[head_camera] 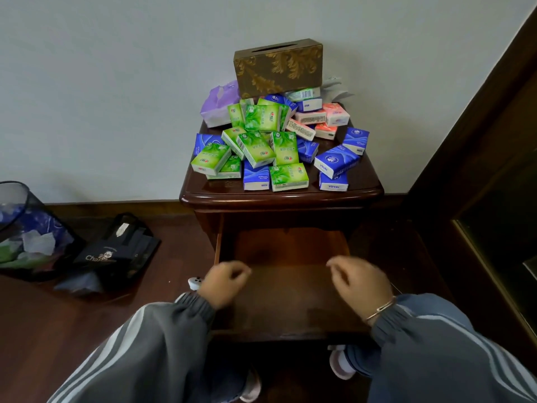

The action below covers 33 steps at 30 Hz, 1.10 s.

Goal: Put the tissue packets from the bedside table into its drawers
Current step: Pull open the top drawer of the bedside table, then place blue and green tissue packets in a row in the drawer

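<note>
A dark wooden bedside table [360, 187] stands against the wall with a heap of tissue packets on top: green ones [263, 146] in the middle, blue ones [335, 161] at the right, pink ones [319, 119] behind. Its top drawer [287, 245] is pulled out towards me and looks bare inside. My left hand [223, 282] hovers over the drawer's front left part, fingers loosely curled, holding nothing. My right hand [359, 282], with a bracelet on the wrist, hangs over the front right part, also holding nothing.
A brown patterned tissue box [279, 66] rests on top of the heap at the back, with a purple tissue pack [219, 104] to its left. On the floor at the left are a mesh waste bin [26, 231] and a black bag [116, 251]. Dark wooden furniture [479, 170] stands at the right.
</note>
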Each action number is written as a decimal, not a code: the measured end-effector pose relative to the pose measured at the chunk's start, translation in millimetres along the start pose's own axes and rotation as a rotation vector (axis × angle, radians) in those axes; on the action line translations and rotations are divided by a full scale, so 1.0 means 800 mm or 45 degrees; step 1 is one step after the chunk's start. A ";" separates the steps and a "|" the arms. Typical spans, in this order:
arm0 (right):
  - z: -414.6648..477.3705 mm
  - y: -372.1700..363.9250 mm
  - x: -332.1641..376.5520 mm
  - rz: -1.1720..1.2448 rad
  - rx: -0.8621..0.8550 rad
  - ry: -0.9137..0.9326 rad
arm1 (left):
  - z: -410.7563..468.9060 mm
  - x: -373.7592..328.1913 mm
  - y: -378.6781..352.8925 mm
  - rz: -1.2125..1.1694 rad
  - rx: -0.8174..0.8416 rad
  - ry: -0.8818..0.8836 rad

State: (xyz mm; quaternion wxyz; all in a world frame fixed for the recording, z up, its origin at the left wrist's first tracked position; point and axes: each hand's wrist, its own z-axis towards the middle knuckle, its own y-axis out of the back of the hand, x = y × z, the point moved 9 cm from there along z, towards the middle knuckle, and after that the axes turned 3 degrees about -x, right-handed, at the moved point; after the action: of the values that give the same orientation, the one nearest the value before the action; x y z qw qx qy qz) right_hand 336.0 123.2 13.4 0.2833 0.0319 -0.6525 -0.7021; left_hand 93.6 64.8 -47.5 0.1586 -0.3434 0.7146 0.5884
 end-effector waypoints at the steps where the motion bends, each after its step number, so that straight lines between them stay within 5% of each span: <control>1: 0.006 0.044 0.007 0.074 -0.331 0.071 | 0.003 -0.012 0.039 -0.073 -0.250 -0.051; 3: 0.015 0.111 0.014 0.132 -0.808 0.177 | -0.002 -0.034 0.120 -0.193 -0.742 -0.140; 7: 0.088 0.157 0.002 0.087 -0.897 0.087 | 0.019 -0.065 0.225 -0.210 -1.167 -0.153; 16: 0.205 0.069 -0.024 -0.065 -0.258 -0.192 | 0.114 -0.049 0.239 -0.015 -0.888 0.230; 24: 0.203 0.049 -0.026 0.227 -0.436 -0.059 | 0.136 -0.038 0.226 -0.238 -0.859 0.292; 29: 0.203 0.051 -0.036 0.327 -0.462 -0.035 | 0.121 -0.035 0.243 -0.434 -1.047 0.244; 33: 0.203 0.050 -0.038 0.402 -0.447 -0.008 | 0.109 -0.053 0.242 -1.003 -1.120 0.158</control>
State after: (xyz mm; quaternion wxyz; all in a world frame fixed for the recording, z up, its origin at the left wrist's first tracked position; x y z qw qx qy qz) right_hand 308.6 282.7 64.3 0.3888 -0.1224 -0.5182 -0.7519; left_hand -23.0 174.6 98.6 0.1658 -0.6499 0.2305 0.7050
